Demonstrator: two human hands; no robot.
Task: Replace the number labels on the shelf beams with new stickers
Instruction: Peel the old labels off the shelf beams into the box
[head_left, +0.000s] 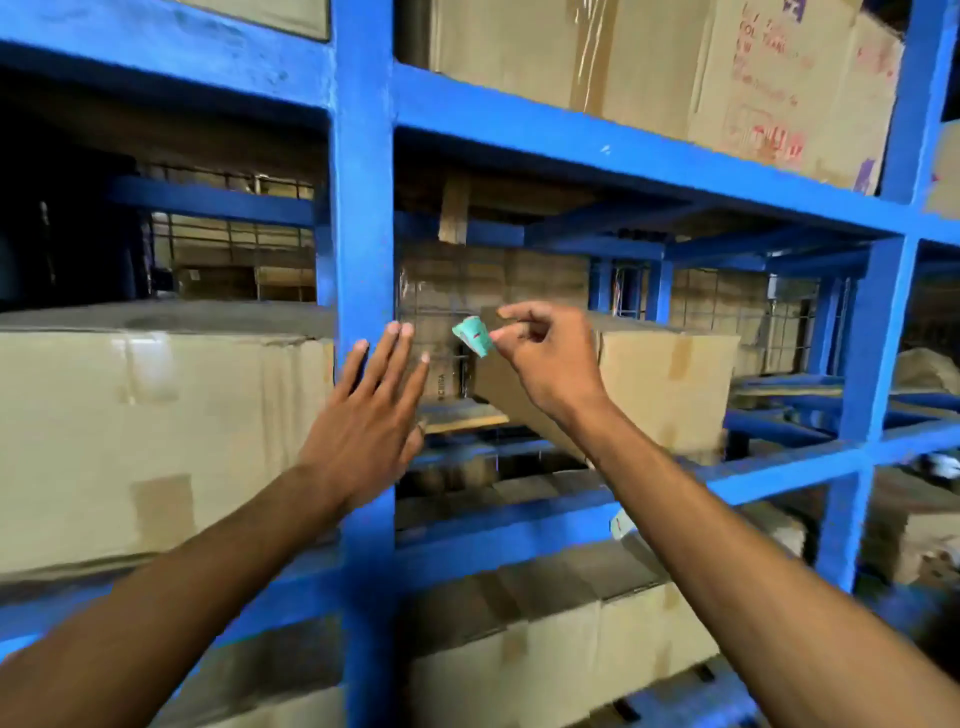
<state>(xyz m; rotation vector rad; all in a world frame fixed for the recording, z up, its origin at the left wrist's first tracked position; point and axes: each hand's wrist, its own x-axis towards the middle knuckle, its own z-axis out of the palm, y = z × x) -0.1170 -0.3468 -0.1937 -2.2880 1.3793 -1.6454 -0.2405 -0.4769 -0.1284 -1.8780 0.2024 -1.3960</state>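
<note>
A small teal sticker (474, 335), curled and showing a bit of red print, is pinched between the thumb and fingers of my right hand (545, 358). It hangs in the air just right of the blue upright post (362, 218) of the shelf. My left hand (371, 415) is flat and open with fingers spread, its fingertips resting against the right edge of that post. No label shows on the bare part of the post around my fingers. A blue horizontal beam (597, 140) runs to the right above both hands.
Large cardboard boxes (156, 431) fill the shelf to the left, with another box (670, 384) right behind my right hand and more above and below. A lower beam (519, 530) carries a small white label (621, 522). A second upright (872, 395) stands at right.
</note>
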